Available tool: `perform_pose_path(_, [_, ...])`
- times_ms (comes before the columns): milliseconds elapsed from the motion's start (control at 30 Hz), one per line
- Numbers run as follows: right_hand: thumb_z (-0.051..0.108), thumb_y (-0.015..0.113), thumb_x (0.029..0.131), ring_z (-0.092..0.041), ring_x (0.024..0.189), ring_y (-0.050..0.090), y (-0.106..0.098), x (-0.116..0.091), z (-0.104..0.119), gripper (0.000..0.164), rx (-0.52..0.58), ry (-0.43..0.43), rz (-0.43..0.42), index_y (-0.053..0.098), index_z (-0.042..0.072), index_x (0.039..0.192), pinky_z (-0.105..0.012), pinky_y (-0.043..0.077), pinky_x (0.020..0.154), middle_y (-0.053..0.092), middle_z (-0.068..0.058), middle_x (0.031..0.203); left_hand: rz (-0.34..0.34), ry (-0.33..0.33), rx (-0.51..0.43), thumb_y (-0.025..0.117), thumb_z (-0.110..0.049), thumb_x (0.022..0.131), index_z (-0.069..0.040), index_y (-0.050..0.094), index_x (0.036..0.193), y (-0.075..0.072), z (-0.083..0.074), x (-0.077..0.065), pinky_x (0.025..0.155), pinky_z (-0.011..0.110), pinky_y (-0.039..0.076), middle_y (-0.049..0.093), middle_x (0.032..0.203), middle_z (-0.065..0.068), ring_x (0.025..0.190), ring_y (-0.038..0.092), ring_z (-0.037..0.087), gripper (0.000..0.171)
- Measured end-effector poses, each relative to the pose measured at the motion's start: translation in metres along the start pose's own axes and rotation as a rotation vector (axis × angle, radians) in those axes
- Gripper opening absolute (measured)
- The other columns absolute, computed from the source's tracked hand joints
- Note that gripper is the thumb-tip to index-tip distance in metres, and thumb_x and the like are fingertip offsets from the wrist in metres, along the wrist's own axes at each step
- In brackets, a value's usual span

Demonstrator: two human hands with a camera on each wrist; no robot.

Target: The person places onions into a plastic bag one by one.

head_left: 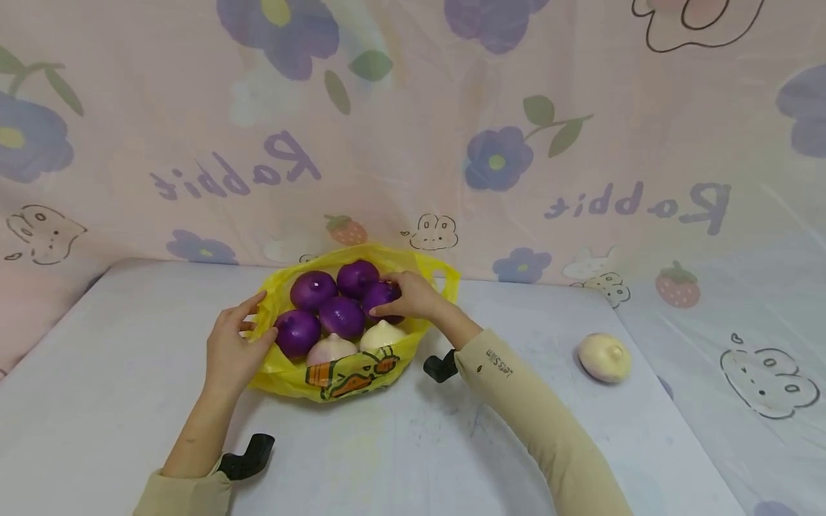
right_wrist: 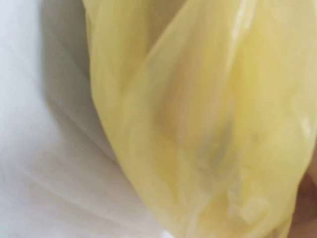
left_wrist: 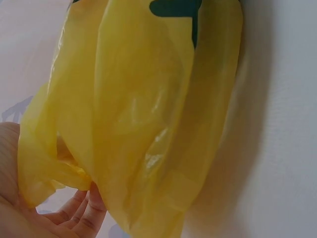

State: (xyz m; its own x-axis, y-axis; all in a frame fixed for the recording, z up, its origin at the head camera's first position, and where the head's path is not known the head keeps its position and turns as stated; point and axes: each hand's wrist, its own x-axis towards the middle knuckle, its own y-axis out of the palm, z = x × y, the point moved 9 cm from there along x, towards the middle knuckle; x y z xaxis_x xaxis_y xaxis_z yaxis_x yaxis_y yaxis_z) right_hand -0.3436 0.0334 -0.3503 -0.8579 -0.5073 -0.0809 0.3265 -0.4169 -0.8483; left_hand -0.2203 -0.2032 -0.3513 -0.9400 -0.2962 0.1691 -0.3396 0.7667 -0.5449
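A yellow plastic bag (head_left: 284,380) with a printed duck face lies open on the table. Several shiny purple onions (head_left: 314,290) fill it, with two pale onions (head_left: 332,350) along the near side. My left hand (head_left: 234,344) holds the bag's left edge; in the left wrist view its fingers (left_wrist: 94,210) come through around the handle part of the plastic. Reaching over the bag's right rim, my right hand (head_left: 414,295) grips the rightmost purple onion (head_left: 382,299) between thumb and fingers. The bag's yellow side hides most of that hand in the right wrist view.
Apart from the bag, a single pale onion (head_left: 604,357) lies on the white table (head_left: 361,459) at the right. A printed cloth (head_left: 413,158) hangs behind the table's back edge. Black wrist mounts (head_left: 248,457) jut from both sleeves.
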Motion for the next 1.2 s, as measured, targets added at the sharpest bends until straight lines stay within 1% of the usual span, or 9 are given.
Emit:
perform_pose_path(100, [0.037,0.076,0.080,-0.029,0.123,0.052,-0.005,-0.004,0.003,0.073,0.016,-0.022,-0.008,0.048,0.005,0.139,-0.041,0.043,0.103,0.055,-0.013,0.136,0.000,-0.007,-0.004,0.063,-0.004,0.086,-0.006,0.046,0.142,-0.001,0.000,0.000,0.080,0.039,0.042,0.048,0.127,0.023,0.103,0.051,0.036,0.058])
perform_pose_path(233, [0.036,0.075,0.081,-0.033,0.129,0.048,-0.018,-0.013,0.006,0.072,0.074,-0.057,-0.060,0.047,0.003,0.140,-0.044,0.040,0.105,0.050,-0.014,0.142,0.003,-0.017,-0.005,0.063,-0.004,0.086,-0.006,0.046,0.142,0.000,0.001,0.000,0.079,0.038,0.042,0.047,0.127,0.023,0.103,0.051,0.035,0.058])
perform_pose_path(367, [0.031,0.074,0.083,-0.033,0.129,0.049,-0.034,-0.021,0.002,0.067,0.188,-0.091,-0.155,0.048,0.003,0.138,-0.041,0.040,0.106,0.050,-0.014,0.141,0.004,-0.010,-0.002,0.063,-0.005,0.086,-0.006,0.046,0.142,0.000,0.000,0.001,0.079,0.038,0.042,0.048,0.127,0.023,0.103,0.051,0.035,0.058])
perform_pose_path(533, [0.026,0.074,0.084,-0.035,0.127,0.050,-0.052,-0.032,-0.001,0.061,0.323,-0.162,-0.262,0.051,0.004,0.136,-0.040,0.041,0.105,0.053,-0.017,0.137,-0.001,0.001,-0.005,0.063,-0.004,0.086,-0.006,0.046,0.142,0.000,0.000,0.002,0.079,0.038,0.041,0.048,0.128,0.023,0.102,0.052,0.035,0.058])
perform_pose_path(633, [0.021,0.073,0.085,-0.033,0.126,0.051,-0.062,-0.039,-0.002,0.057,0.406,-0.200,-0.324,0.052,0.004,0.135,-0.038,0.042,0.104,0.053,-0.018,0.136,-0.006,0.001,0.000,0.063,-0.004,0.086,-0.006,0.046,0.142,0.000,0.000,0.001,0.078,0.038,0.042,0.048,0.128,0.023,0.102,0.052,0.035,0.058])
perform_pose_path(800, [0.014,0.072,0.085,-0.032,0.124,0.052,-0.079,-0.053,-0.014,0.051,0.528,-0.213,-0.453,0.055,0.003,0.131,-0.040,0.044,0.102,0.056,-0.017,0.133,-0.012,0.012,-0.003,0.063,-0.004,0.086,-0.006,0.046,0.142,0.000,-0.002,0.002,0.079,0.039,0.041,0.048,0.128,0.023,0.101,0.052,0.035,0.058])
perform_pose_path(933, [0.012,0.072,0.084,-0.036,0.124,0.050,-0.086,-0.061,-0.025,0.048,0.555,-0.207,-0.495,0.057,0.004,0.130,-0.043,0.042,0.103,0.058,-0.014,0.132,-0.016,0.013,-0.004,0.063,-0.005,0.086,-0.006,0.046,0.142,0.000,-0.003,0.002,0.079,0.038,0.041,0.049,0.127,0.023,0.101,0.052,0.035,0.058])
perform_pose_path(1167, [0.012,0.072,0.085,-0.032,0.124,0.050,-0.092,-0.073,-0.033,0.048,0.536,-0.172,-0.504,0.058,0.007,0.130,-0.046,0.039,0.104,0.057,-0.013,0.133,-0.023,0.010,0.006,0.063,-0.004,0.086,-0.006,0.047,0.141,-0.001,-0.002,0.002,0.079,0.039,0.042,0.049,0.127,0.023,0.102,0.053,0.036,0.058])
perform_pose_path(1200, [0.014,0.072,0.085,-0.031,0.124,0.050,-0.091,-0.071,-0.040,0.047,0.535,-0.173,-0.508,0.058,0.009,0.130,-0.046,0.038,0.103,0.058,-0.011,0.133,-0.022,0.009,0.009,0.063,-0.004,0.086,-0.006,0.047,0.141,-0.001,-0.002,0.002,0.079,0.038,0.042,0.049,0.127,0.023,0.102,0.053,0.036,0.058])
